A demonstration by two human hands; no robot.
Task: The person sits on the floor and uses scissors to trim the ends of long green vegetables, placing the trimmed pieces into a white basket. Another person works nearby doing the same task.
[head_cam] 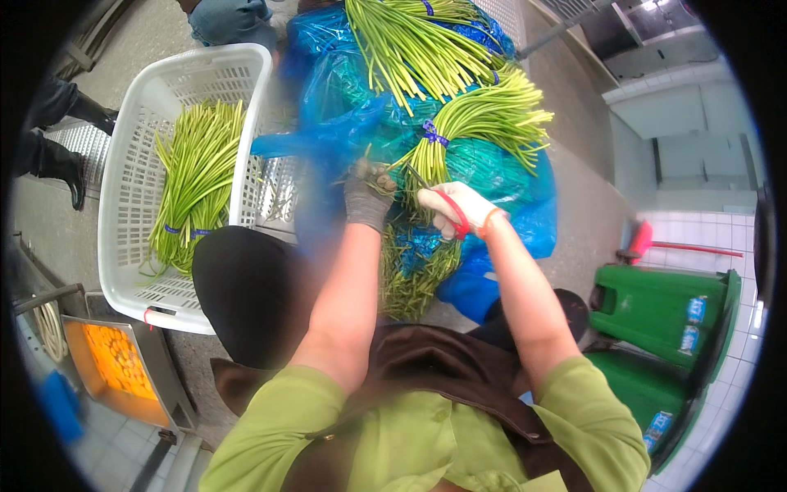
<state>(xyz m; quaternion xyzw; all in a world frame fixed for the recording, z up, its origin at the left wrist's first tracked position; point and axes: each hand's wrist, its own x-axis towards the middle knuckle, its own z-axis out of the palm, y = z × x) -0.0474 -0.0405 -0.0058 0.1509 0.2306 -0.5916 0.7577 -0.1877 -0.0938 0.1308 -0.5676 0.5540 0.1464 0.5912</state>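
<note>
My left hand [370,195], in a grey glove, is closed on the thin ends of green stems beside a bundle of long green stems [461,126] tied with purple tape. My right hand [452,206], in a white glove, is closed around red-handled scissors [456,215], whose blades point at the stem ends. More bundles [418,46] lie beyond on blue and green plastic bags [492,166]. Below my hands is a heap of short cut stem pieces [418,277]. Bundled stems [197,178] also lie in a white plastic basket [114,184] at the left.
Another person's jeans-clad knee [230,21] is at the top, and black boots [72,166] stand at the left. A metal container [77,363] with orange contents is at lower left. Green wheeled bins [658,307] and a red-handled tool [695,248] are at the right.
</note>
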